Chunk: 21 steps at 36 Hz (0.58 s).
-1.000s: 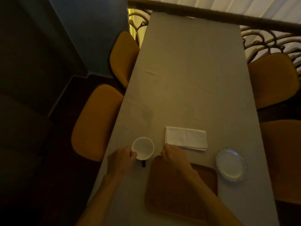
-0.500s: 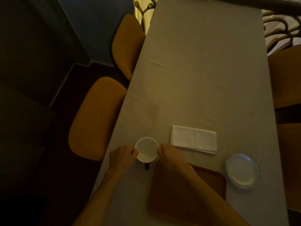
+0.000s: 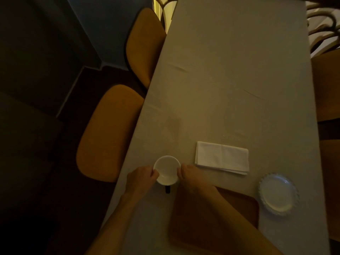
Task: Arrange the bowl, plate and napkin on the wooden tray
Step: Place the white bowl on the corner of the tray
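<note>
A small white bowl (image 3: 167, 168) stands on the table near its left edge. My left hand (image 3: 141, 178) grips its left rim and my right hand (image 3: 191, 175) touches its right rim, so both hands hold it. The wooden tray (image 3: 237, 208) lies close in front of me, partly under my right forearm, with nothing on it. A folded white napkin (image 3: 221, 157) rests beyond the tray. To the right of the tray sits a white plate (image 3: 277, 194) with a scalloped rim.
A small dark object (image 3: 167, 189) pokes out under the bowl's near side. The long table (image 3: 230, 70) has a pale cloth. Yellow chairs (image 3: 104, 133) stand along its left side, and more chairs on the right (image 3: 327, 85).
My right hand moved left from the tray's corner to the bowl's right rim. The left hand stayed on the left rim. The camera tipped down and closer.
</note>
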Available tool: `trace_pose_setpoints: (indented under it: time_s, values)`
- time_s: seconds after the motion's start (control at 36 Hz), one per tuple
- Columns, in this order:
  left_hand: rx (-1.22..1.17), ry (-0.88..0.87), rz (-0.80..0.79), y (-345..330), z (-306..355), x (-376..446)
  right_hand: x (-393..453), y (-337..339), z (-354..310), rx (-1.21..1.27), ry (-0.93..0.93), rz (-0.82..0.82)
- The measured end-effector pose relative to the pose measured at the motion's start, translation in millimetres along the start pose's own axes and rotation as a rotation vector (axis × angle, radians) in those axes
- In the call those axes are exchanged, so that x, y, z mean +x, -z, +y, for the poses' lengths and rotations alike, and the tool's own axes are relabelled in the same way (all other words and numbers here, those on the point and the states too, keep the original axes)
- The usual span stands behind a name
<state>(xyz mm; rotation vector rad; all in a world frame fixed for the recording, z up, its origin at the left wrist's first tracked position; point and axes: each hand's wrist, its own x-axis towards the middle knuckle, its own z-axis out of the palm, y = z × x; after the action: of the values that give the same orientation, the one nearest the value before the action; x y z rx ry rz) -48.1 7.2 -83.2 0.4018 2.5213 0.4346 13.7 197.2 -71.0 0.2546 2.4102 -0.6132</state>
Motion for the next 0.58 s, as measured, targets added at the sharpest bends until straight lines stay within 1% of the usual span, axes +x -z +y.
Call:
trace_pose_setpoints:
  time_s: [0.08,0.17,0.39,0.58]
  values:
    - [0.024,0.013,-0.024,2.0,1.0,3.3,1.8,0.4,-0.5,-0.084,0.037,-0.039]
    - [0.051,0.027,-0.033,2.4,2.0,4.7,1.5,-0.7,-0.6,-0.085,0.032,-0.037]
    - [0.036,-0.010,-0.012,0.6,4.1,-0.3,-7.9,-0.2,0.9,0.003,-0.020,-0.004]
    - [0.004,-0.018,-0.036,4.3,15.7,-11.6,-26.8,3.5,7.7,0.035,-0.057,0.032]
